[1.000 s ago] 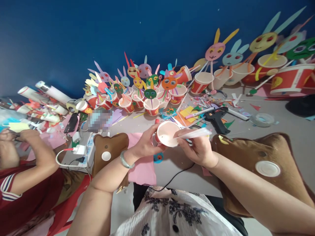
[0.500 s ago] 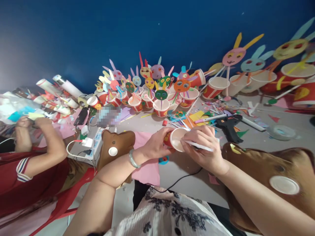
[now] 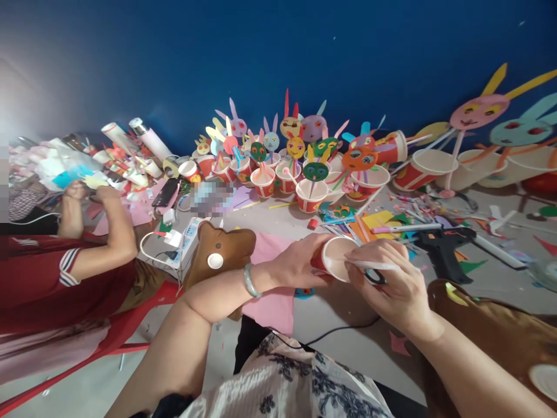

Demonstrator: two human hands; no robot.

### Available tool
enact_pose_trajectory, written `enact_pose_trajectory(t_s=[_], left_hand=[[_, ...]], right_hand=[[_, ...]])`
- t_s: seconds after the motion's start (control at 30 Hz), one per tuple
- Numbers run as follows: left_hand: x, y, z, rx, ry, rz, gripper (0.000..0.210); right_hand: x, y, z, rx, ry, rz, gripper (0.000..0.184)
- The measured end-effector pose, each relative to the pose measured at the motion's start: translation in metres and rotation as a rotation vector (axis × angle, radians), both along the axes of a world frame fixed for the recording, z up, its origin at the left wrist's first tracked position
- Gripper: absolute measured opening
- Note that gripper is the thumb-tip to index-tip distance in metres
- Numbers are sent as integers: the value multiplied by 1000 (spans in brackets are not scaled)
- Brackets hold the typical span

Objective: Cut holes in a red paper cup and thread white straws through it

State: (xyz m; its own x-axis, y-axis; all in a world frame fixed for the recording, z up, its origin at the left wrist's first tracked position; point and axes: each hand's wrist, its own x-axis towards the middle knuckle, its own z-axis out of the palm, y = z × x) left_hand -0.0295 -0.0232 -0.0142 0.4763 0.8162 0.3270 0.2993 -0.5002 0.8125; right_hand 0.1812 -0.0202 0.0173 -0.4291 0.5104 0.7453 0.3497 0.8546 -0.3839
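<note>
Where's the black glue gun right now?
In the head view, the black glue gun lies on the right, beside the right hand and beyond the brown cushion there.

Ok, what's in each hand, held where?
Left hand: red paper cup, by its outer side. Right hand: thin white strip, exact grip point unclear.

Table (image 3: 361, 348): grey, beneath and beyond the left hand (image 3: 304, 261) and right hand (image 3: 391, 281)
Red cups (image 3: 312, 198): clustered upright, mostly, beyond both hands
Glue gun (image 3: 444, 249): black, just past the right hand
Paper scraps (image 3: 378, 220): strewn beyond the right hand
Pink paper (image 3: 274, 310): under the left wrist
Power strip (image 3: 190, 235): left of the left hand
</note>
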Motion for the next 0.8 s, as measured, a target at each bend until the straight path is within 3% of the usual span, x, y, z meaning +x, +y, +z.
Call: enact_pose_trajectory(t_s=[0.3,0.6,0.8], left_hand=[[2,-2,4,-108,-107,-1,79],[3,-4,3,-144,-251,7,76],[1,-5,-4,-153,-170,36,74]], right_hand=[[2,-5,1,-150,83,-56,21],[3,-14,17,-21,13,-66,18],[0,-20,19,-25,71,-139,20]])
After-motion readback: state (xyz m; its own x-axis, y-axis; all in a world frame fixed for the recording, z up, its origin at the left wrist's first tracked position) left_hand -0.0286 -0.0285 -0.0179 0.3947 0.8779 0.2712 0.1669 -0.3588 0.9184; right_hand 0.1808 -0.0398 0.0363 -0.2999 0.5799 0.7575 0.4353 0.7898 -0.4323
